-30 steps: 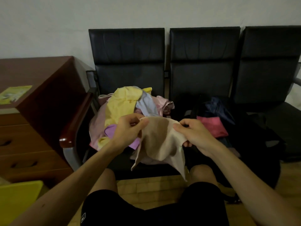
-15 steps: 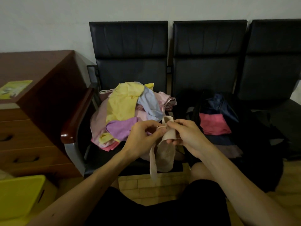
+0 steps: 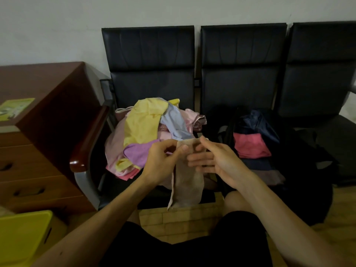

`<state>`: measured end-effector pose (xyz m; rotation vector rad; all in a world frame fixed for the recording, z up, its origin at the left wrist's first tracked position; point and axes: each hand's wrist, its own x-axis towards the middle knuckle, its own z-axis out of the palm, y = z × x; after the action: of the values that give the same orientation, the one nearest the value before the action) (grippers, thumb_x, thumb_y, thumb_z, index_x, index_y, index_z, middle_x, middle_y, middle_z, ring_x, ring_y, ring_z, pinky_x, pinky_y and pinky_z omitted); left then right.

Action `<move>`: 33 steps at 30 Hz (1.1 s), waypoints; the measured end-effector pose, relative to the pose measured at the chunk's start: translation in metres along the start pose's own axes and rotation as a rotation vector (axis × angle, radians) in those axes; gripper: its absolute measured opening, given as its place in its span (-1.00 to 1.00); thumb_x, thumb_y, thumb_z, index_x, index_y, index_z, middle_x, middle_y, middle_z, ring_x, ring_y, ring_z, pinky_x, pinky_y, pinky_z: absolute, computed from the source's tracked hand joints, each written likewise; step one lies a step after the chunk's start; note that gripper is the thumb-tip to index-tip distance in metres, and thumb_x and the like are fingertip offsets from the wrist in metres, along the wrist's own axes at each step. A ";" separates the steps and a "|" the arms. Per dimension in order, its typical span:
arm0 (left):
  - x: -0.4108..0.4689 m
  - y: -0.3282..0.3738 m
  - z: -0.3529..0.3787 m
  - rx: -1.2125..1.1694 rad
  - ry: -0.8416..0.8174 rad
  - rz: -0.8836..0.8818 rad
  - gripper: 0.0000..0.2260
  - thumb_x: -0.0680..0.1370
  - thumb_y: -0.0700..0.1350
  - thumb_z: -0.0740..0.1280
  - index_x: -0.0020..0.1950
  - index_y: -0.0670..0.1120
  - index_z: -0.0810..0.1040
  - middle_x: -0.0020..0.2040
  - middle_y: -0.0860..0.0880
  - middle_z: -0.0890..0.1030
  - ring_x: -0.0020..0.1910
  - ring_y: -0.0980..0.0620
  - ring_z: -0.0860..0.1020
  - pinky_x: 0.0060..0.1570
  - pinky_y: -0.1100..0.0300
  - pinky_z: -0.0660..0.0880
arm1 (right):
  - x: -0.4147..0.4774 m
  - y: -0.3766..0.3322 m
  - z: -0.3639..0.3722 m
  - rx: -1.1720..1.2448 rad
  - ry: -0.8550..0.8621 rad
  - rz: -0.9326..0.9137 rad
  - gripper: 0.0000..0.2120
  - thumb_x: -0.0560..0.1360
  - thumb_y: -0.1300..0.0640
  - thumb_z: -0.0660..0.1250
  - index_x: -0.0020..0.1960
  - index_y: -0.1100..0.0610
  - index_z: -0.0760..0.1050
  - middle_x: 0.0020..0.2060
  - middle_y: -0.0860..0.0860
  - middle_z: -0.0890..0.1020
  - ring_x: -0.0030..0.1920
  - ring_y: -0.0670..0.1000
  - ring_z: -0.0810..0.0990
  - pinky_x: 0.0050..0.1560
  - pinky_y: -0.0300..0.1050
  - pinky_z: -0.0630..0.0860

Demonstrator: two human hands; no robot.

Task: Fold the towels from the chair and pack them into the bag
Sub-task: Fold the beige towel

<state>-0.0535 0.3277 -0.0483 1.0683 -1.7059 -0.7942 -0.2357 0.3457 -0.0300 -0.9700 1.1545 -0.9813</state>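
Observation:
A beige towel (image 3: 187, 185) hangs folded lengthwise in front of me. My left hand (image 3: 162, 160) pinches its top edge between thumb and fingers. My right hand (image 3: 213, 160) is beside it with fingers straight, its fingertips against the towel's upper part. Behind them a pile of towels (image 3: 146, 130), yellow, lilac, pink and pale blue, lies on the left black chair (image 3: 150, 60). An open black bag (image 3: 300, 162) sits on the middle chair seat, with a folded pink towel (image 3: 250, 145) and dark cloth inside.
A brown wooden desk (image 3: 44, 120) with drawers stands at the left, next to the chair's wooden armrest (image 3: 88, 139). A yellow box (image 3: 21, 239) sits at the lower left. My knees in black shorts (image 3: 185, 247) are below, over a light wooden floor.
The beige towel went from spread between both hands to folded narrow. My hands came together, and my right hand has now let go and straightened its fingers.

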 end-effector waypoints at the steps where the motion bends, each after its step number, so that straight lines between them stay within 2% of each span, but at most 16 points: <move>1: 0.002 0.001 -0.003 -0.019 0.011 -0.014 -0.88 0.57 -0.19 0.39 -0.12 -0.20 0.67 -0.24 -0.08 0.68 -0.25 -0.01 0.62 -0.24 0.10 0.56 | 0.000 0.006 -0.003 -0.022 0.054 -0.020 -0.68 0.58 -0.07 0.31 0.05 0.21 0.56 -0.14 0.17 0.72 -0.13 0.11 0.72 -0.17 -0.07 0.61; 2: 0.004 0.002 -0.006 -0.031 0.005 -0.025 -0.87 0.57 -0.20 0.39 -0.12 -0.22 0.66 -0.22 -0.13 0.68 -0.22 -0.08 0.63 -0.20 0.05 0.57 | 0.003 0.014 -0.008 -0.060 0.116 -0.036 -0.71 0.56 -0.05 0.35 -0.01 0.20 0.56 -0.18 0.15 0.70 -0.18 0.09 0.70 -0.22 -0.12 0.60; 4: 0.008 0.004 -0.014 -0.052 -0.052 -0.038 -0.91 0.56 -0.22 0.39 -0.11 -0.20 0.67 -0.19 -0.14 0.69 -0.17 -0.08 0.65 -0.16 0.08 0.60 | 0.012 0.031 -0.018 -0.174 0.239 -0.045 -0.75 0.51 0.00 0.42 -0.03 0.20 0.56 -0.20 0.09 0.66 -0.17 0.06 0.65 -0.22 -0.16 0.59; 6: 0.010 0.006 -0.021 -0.060 -0.129 -0.043 -0.94 0.54 -0.23 0.41 -0.08 -0.13 0.67 -0.17 -0.05 0.71 -0.15 0.04 0.67 -0.15 0.22 0.61 | 0.021 0.039 -0.027 -0.201 0.272 -0.009 -0.71 0.48 0.05 0.47 0.13 0.14 0.53 -0.05 0.02 0.66 -0.06 -0.01 0.64 -0.08 -0.12 0.62; 9: 0.012 0.007 -0.029 -0.044 -0.190 -0.027 -0.92 0.51 -0.25 0.43 -0.05 -0.11 0.67 -0.11 -0.02 0.71 -0.12 0.06 0.68 -0.10 0.24 0.61 | 0.033 0.038 -0.029 -0.043 0.082 0.080 -0.56 0.47 0.08 0.47 0.30 0.09 0.47 0.11 0.01 0.66 0.11 -0.01 0.63 0.21 0.06 0.56; 11: 0.015 0.005 -0.036 -0.034 -0.209 -0.008 -0.91 0.49 -0.26 0.45 -0.04 -0.14 0.68 -0.11 -0.06 0.71 -0.10 0.00 0.68 -0.07 0.20 0.62 | 0.040 0.032 -0.025 -0.048 -0.029 0.098 -0.63 0.45 0.11 0.46 0.24 0.12 0.56 0.07 0.08 0.69 0.12 0.07 0.66 0.21 0.10 0.55; 14: 0.016 -0.002 -0.049 0.020 -0.169 -0.027 -0.89 0.49 -0.26 0.45 -0.04 -0.09 0.68 -0.11 -0.02 0.71 -0.11 0.04 0.68 -0.07 0.25 0.60 | 0.041 0.010 -0.015 -0.161 0.078 -0.158 -0.94 0.48 0.24 0.45 -0.06 0.15 0.67 -0.18 0.10 0.72 -0.11 0.02 0.70 -0.05 -0.04 0.57; 16: 0.017 -0.007 -0.057 0.011 -0.070 -0.073 -0.90 0.49 -0.29 0.45 -0.06 -0.11 0.68 -0.16 -0.02 0.71 -0.16 0.01 0.68 -0.10 0.23 0.61 | 0.033 -0.016 -0.009 -0.262 0.137 -0.431 -0.92 0.45 0.24 0.49 -0.17 0.08 0.67 -0.26 0.04 0.71 -0.22 -0.05 0.67 -0.15 -0.13 0.57; 18: 0.020 -0.010 -0.061 -0.006 0.017 -0.081 -0.88 0.49 -0.32 0.45 -0.05 -0.11 0.68 -0.17 0.02 0.71 -0.16 0.02 0.68 -0.10 0.20 0.62 | 0.021 -0.039 0.004 -0.490 0.033 -0.626 -0.93 0.44 0.17 0.51 -0.15 0.01 0.68 -0.25 0.03 0.70 -0.18 -0.01 0.66 -0.07 -0.13 0.58; 20: 0.022 -0.010 -0.060 0.005 0.032 -0.077 -0.86 0.50 -0.31 0.43 -0.04 -0.09 0.67 -0.16 0.10 0.71 -0.14 0.10 0.67 -0.10 0.25 0.61 | 0.020 -0.044 0.011 -0.586 0.021 -0.680 -0.91 0.46 0.16 0.50 -0.13 -0.02 0.66 -0.25 -0.07 0.68 -0.05 0.03 0.66 0.11 -0.07 0.53; 22: 0.024 -0.008 -0.060 -0.015 0.032 -0.069 -0.86 0.52 -0.30 0.42 -0.04 -0.07 0.66 -0.17 0.15 0.70 -0.14 0.15 0.66 -0.10 0.27 0.59 | 0.023 -0.042 0.009 -0.487 0.103 -0.665 -0.84 0.46 0.20 0.49 -0.16 -0.06 0.63 -0.20 -0.19 0.69 0.11 0.03 0.63 0.11 -0.08 0.51; 24: 0.025 -0.004 -0.060 -0.047 0.037 -0.055 -0.89 0.54 -0.27 0.39 -0.04 -0.07 0.64 -0.16 0.11 0.69 -0.13 0.13 0.64 -0.09 0.21 0.60 | 0.024 -0.040 0.003 -0.405 0.143 -0.666 -0.76 0.46 0.26 0.49 -0.16 -0.10 0.62 -0.04 -0.07 0.71 0.16 0.04 0.61 0.06 -0.14 0.53; 26: 0.025 -0.001 -0.057 -0.088 0.059 -0.053 -0.92 0.59 -0.24 0.34 -0.03 -0.10 0.61 -0.14 -0.01 0.66 -0.09 0.03 0.63 -0.05 0.07 0.60 | 0.022 -0.039 -0.001 -0.395 0.152 -0.659 -0.77 0.47 0.28 0.46 -0.12 -0.07 0.63 0.09 0.13 0.69 0.18 0.06 0.63 0.09 -0.15 0.57; 29: 0.026 0.006 -0.048 -0.128 0.109 -0.023 -0.92 0.64 -0.18 0.27 0.00 -0.15 0.54 -0.11 -0.22 0.60 -0.14 -0.16 0.58 -0.11 -0.13 0.56 | 0.018 -0.041 -0.003 -0.273 0.123 -0.641 -0.82 0.54 0.30 0.36 0.01 0.04 0.64 0.03 0.03 0.69 0.12 -0.07 0.65 0.03 -0.24 0.56; 32: 0.029 0.014 -0.040 -0.124 0.135 0.030 -0.88 0.66 -0.17 0.26 0.00 -0.22 0.47 -0.24 -0.18 0.52 -0.29 -0.07 0.45 -0.32 -0.01 0.44 | 0.014 -0.044 -0.004 -0.029 0.094 -0.568 -0.86 0.58 0.13 0.31 0.09 0.10 0.61 -0.06 -0.07 0.69 0.02 -0.12 0.65 -0.01 -0.24 0.55; 33: 0.030 0.016 -0.037 -0.138 0.150 0.029 -0.87 0.66 -0.16 0.26 0.01 -0.22 0.45 -0.28 -0.10 0.50 -0.29 -0.02 0.44 -0.34 0.06 0.40 | 0.013 -0.040 -0.004 0.064 0.051 -0.509 -0.77 0.53 0.02 0.34 0.12 0.10 0.59 -0.03 -0.07 0.70 0.06 -0.09 0.65 0.03 -0.19 0.56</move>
<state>-0.0289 0.3056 -0.0102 0.9818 -1.5149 -0.7818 -0.2423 0.3214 0.0038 -1.2222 0.9255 -1.4455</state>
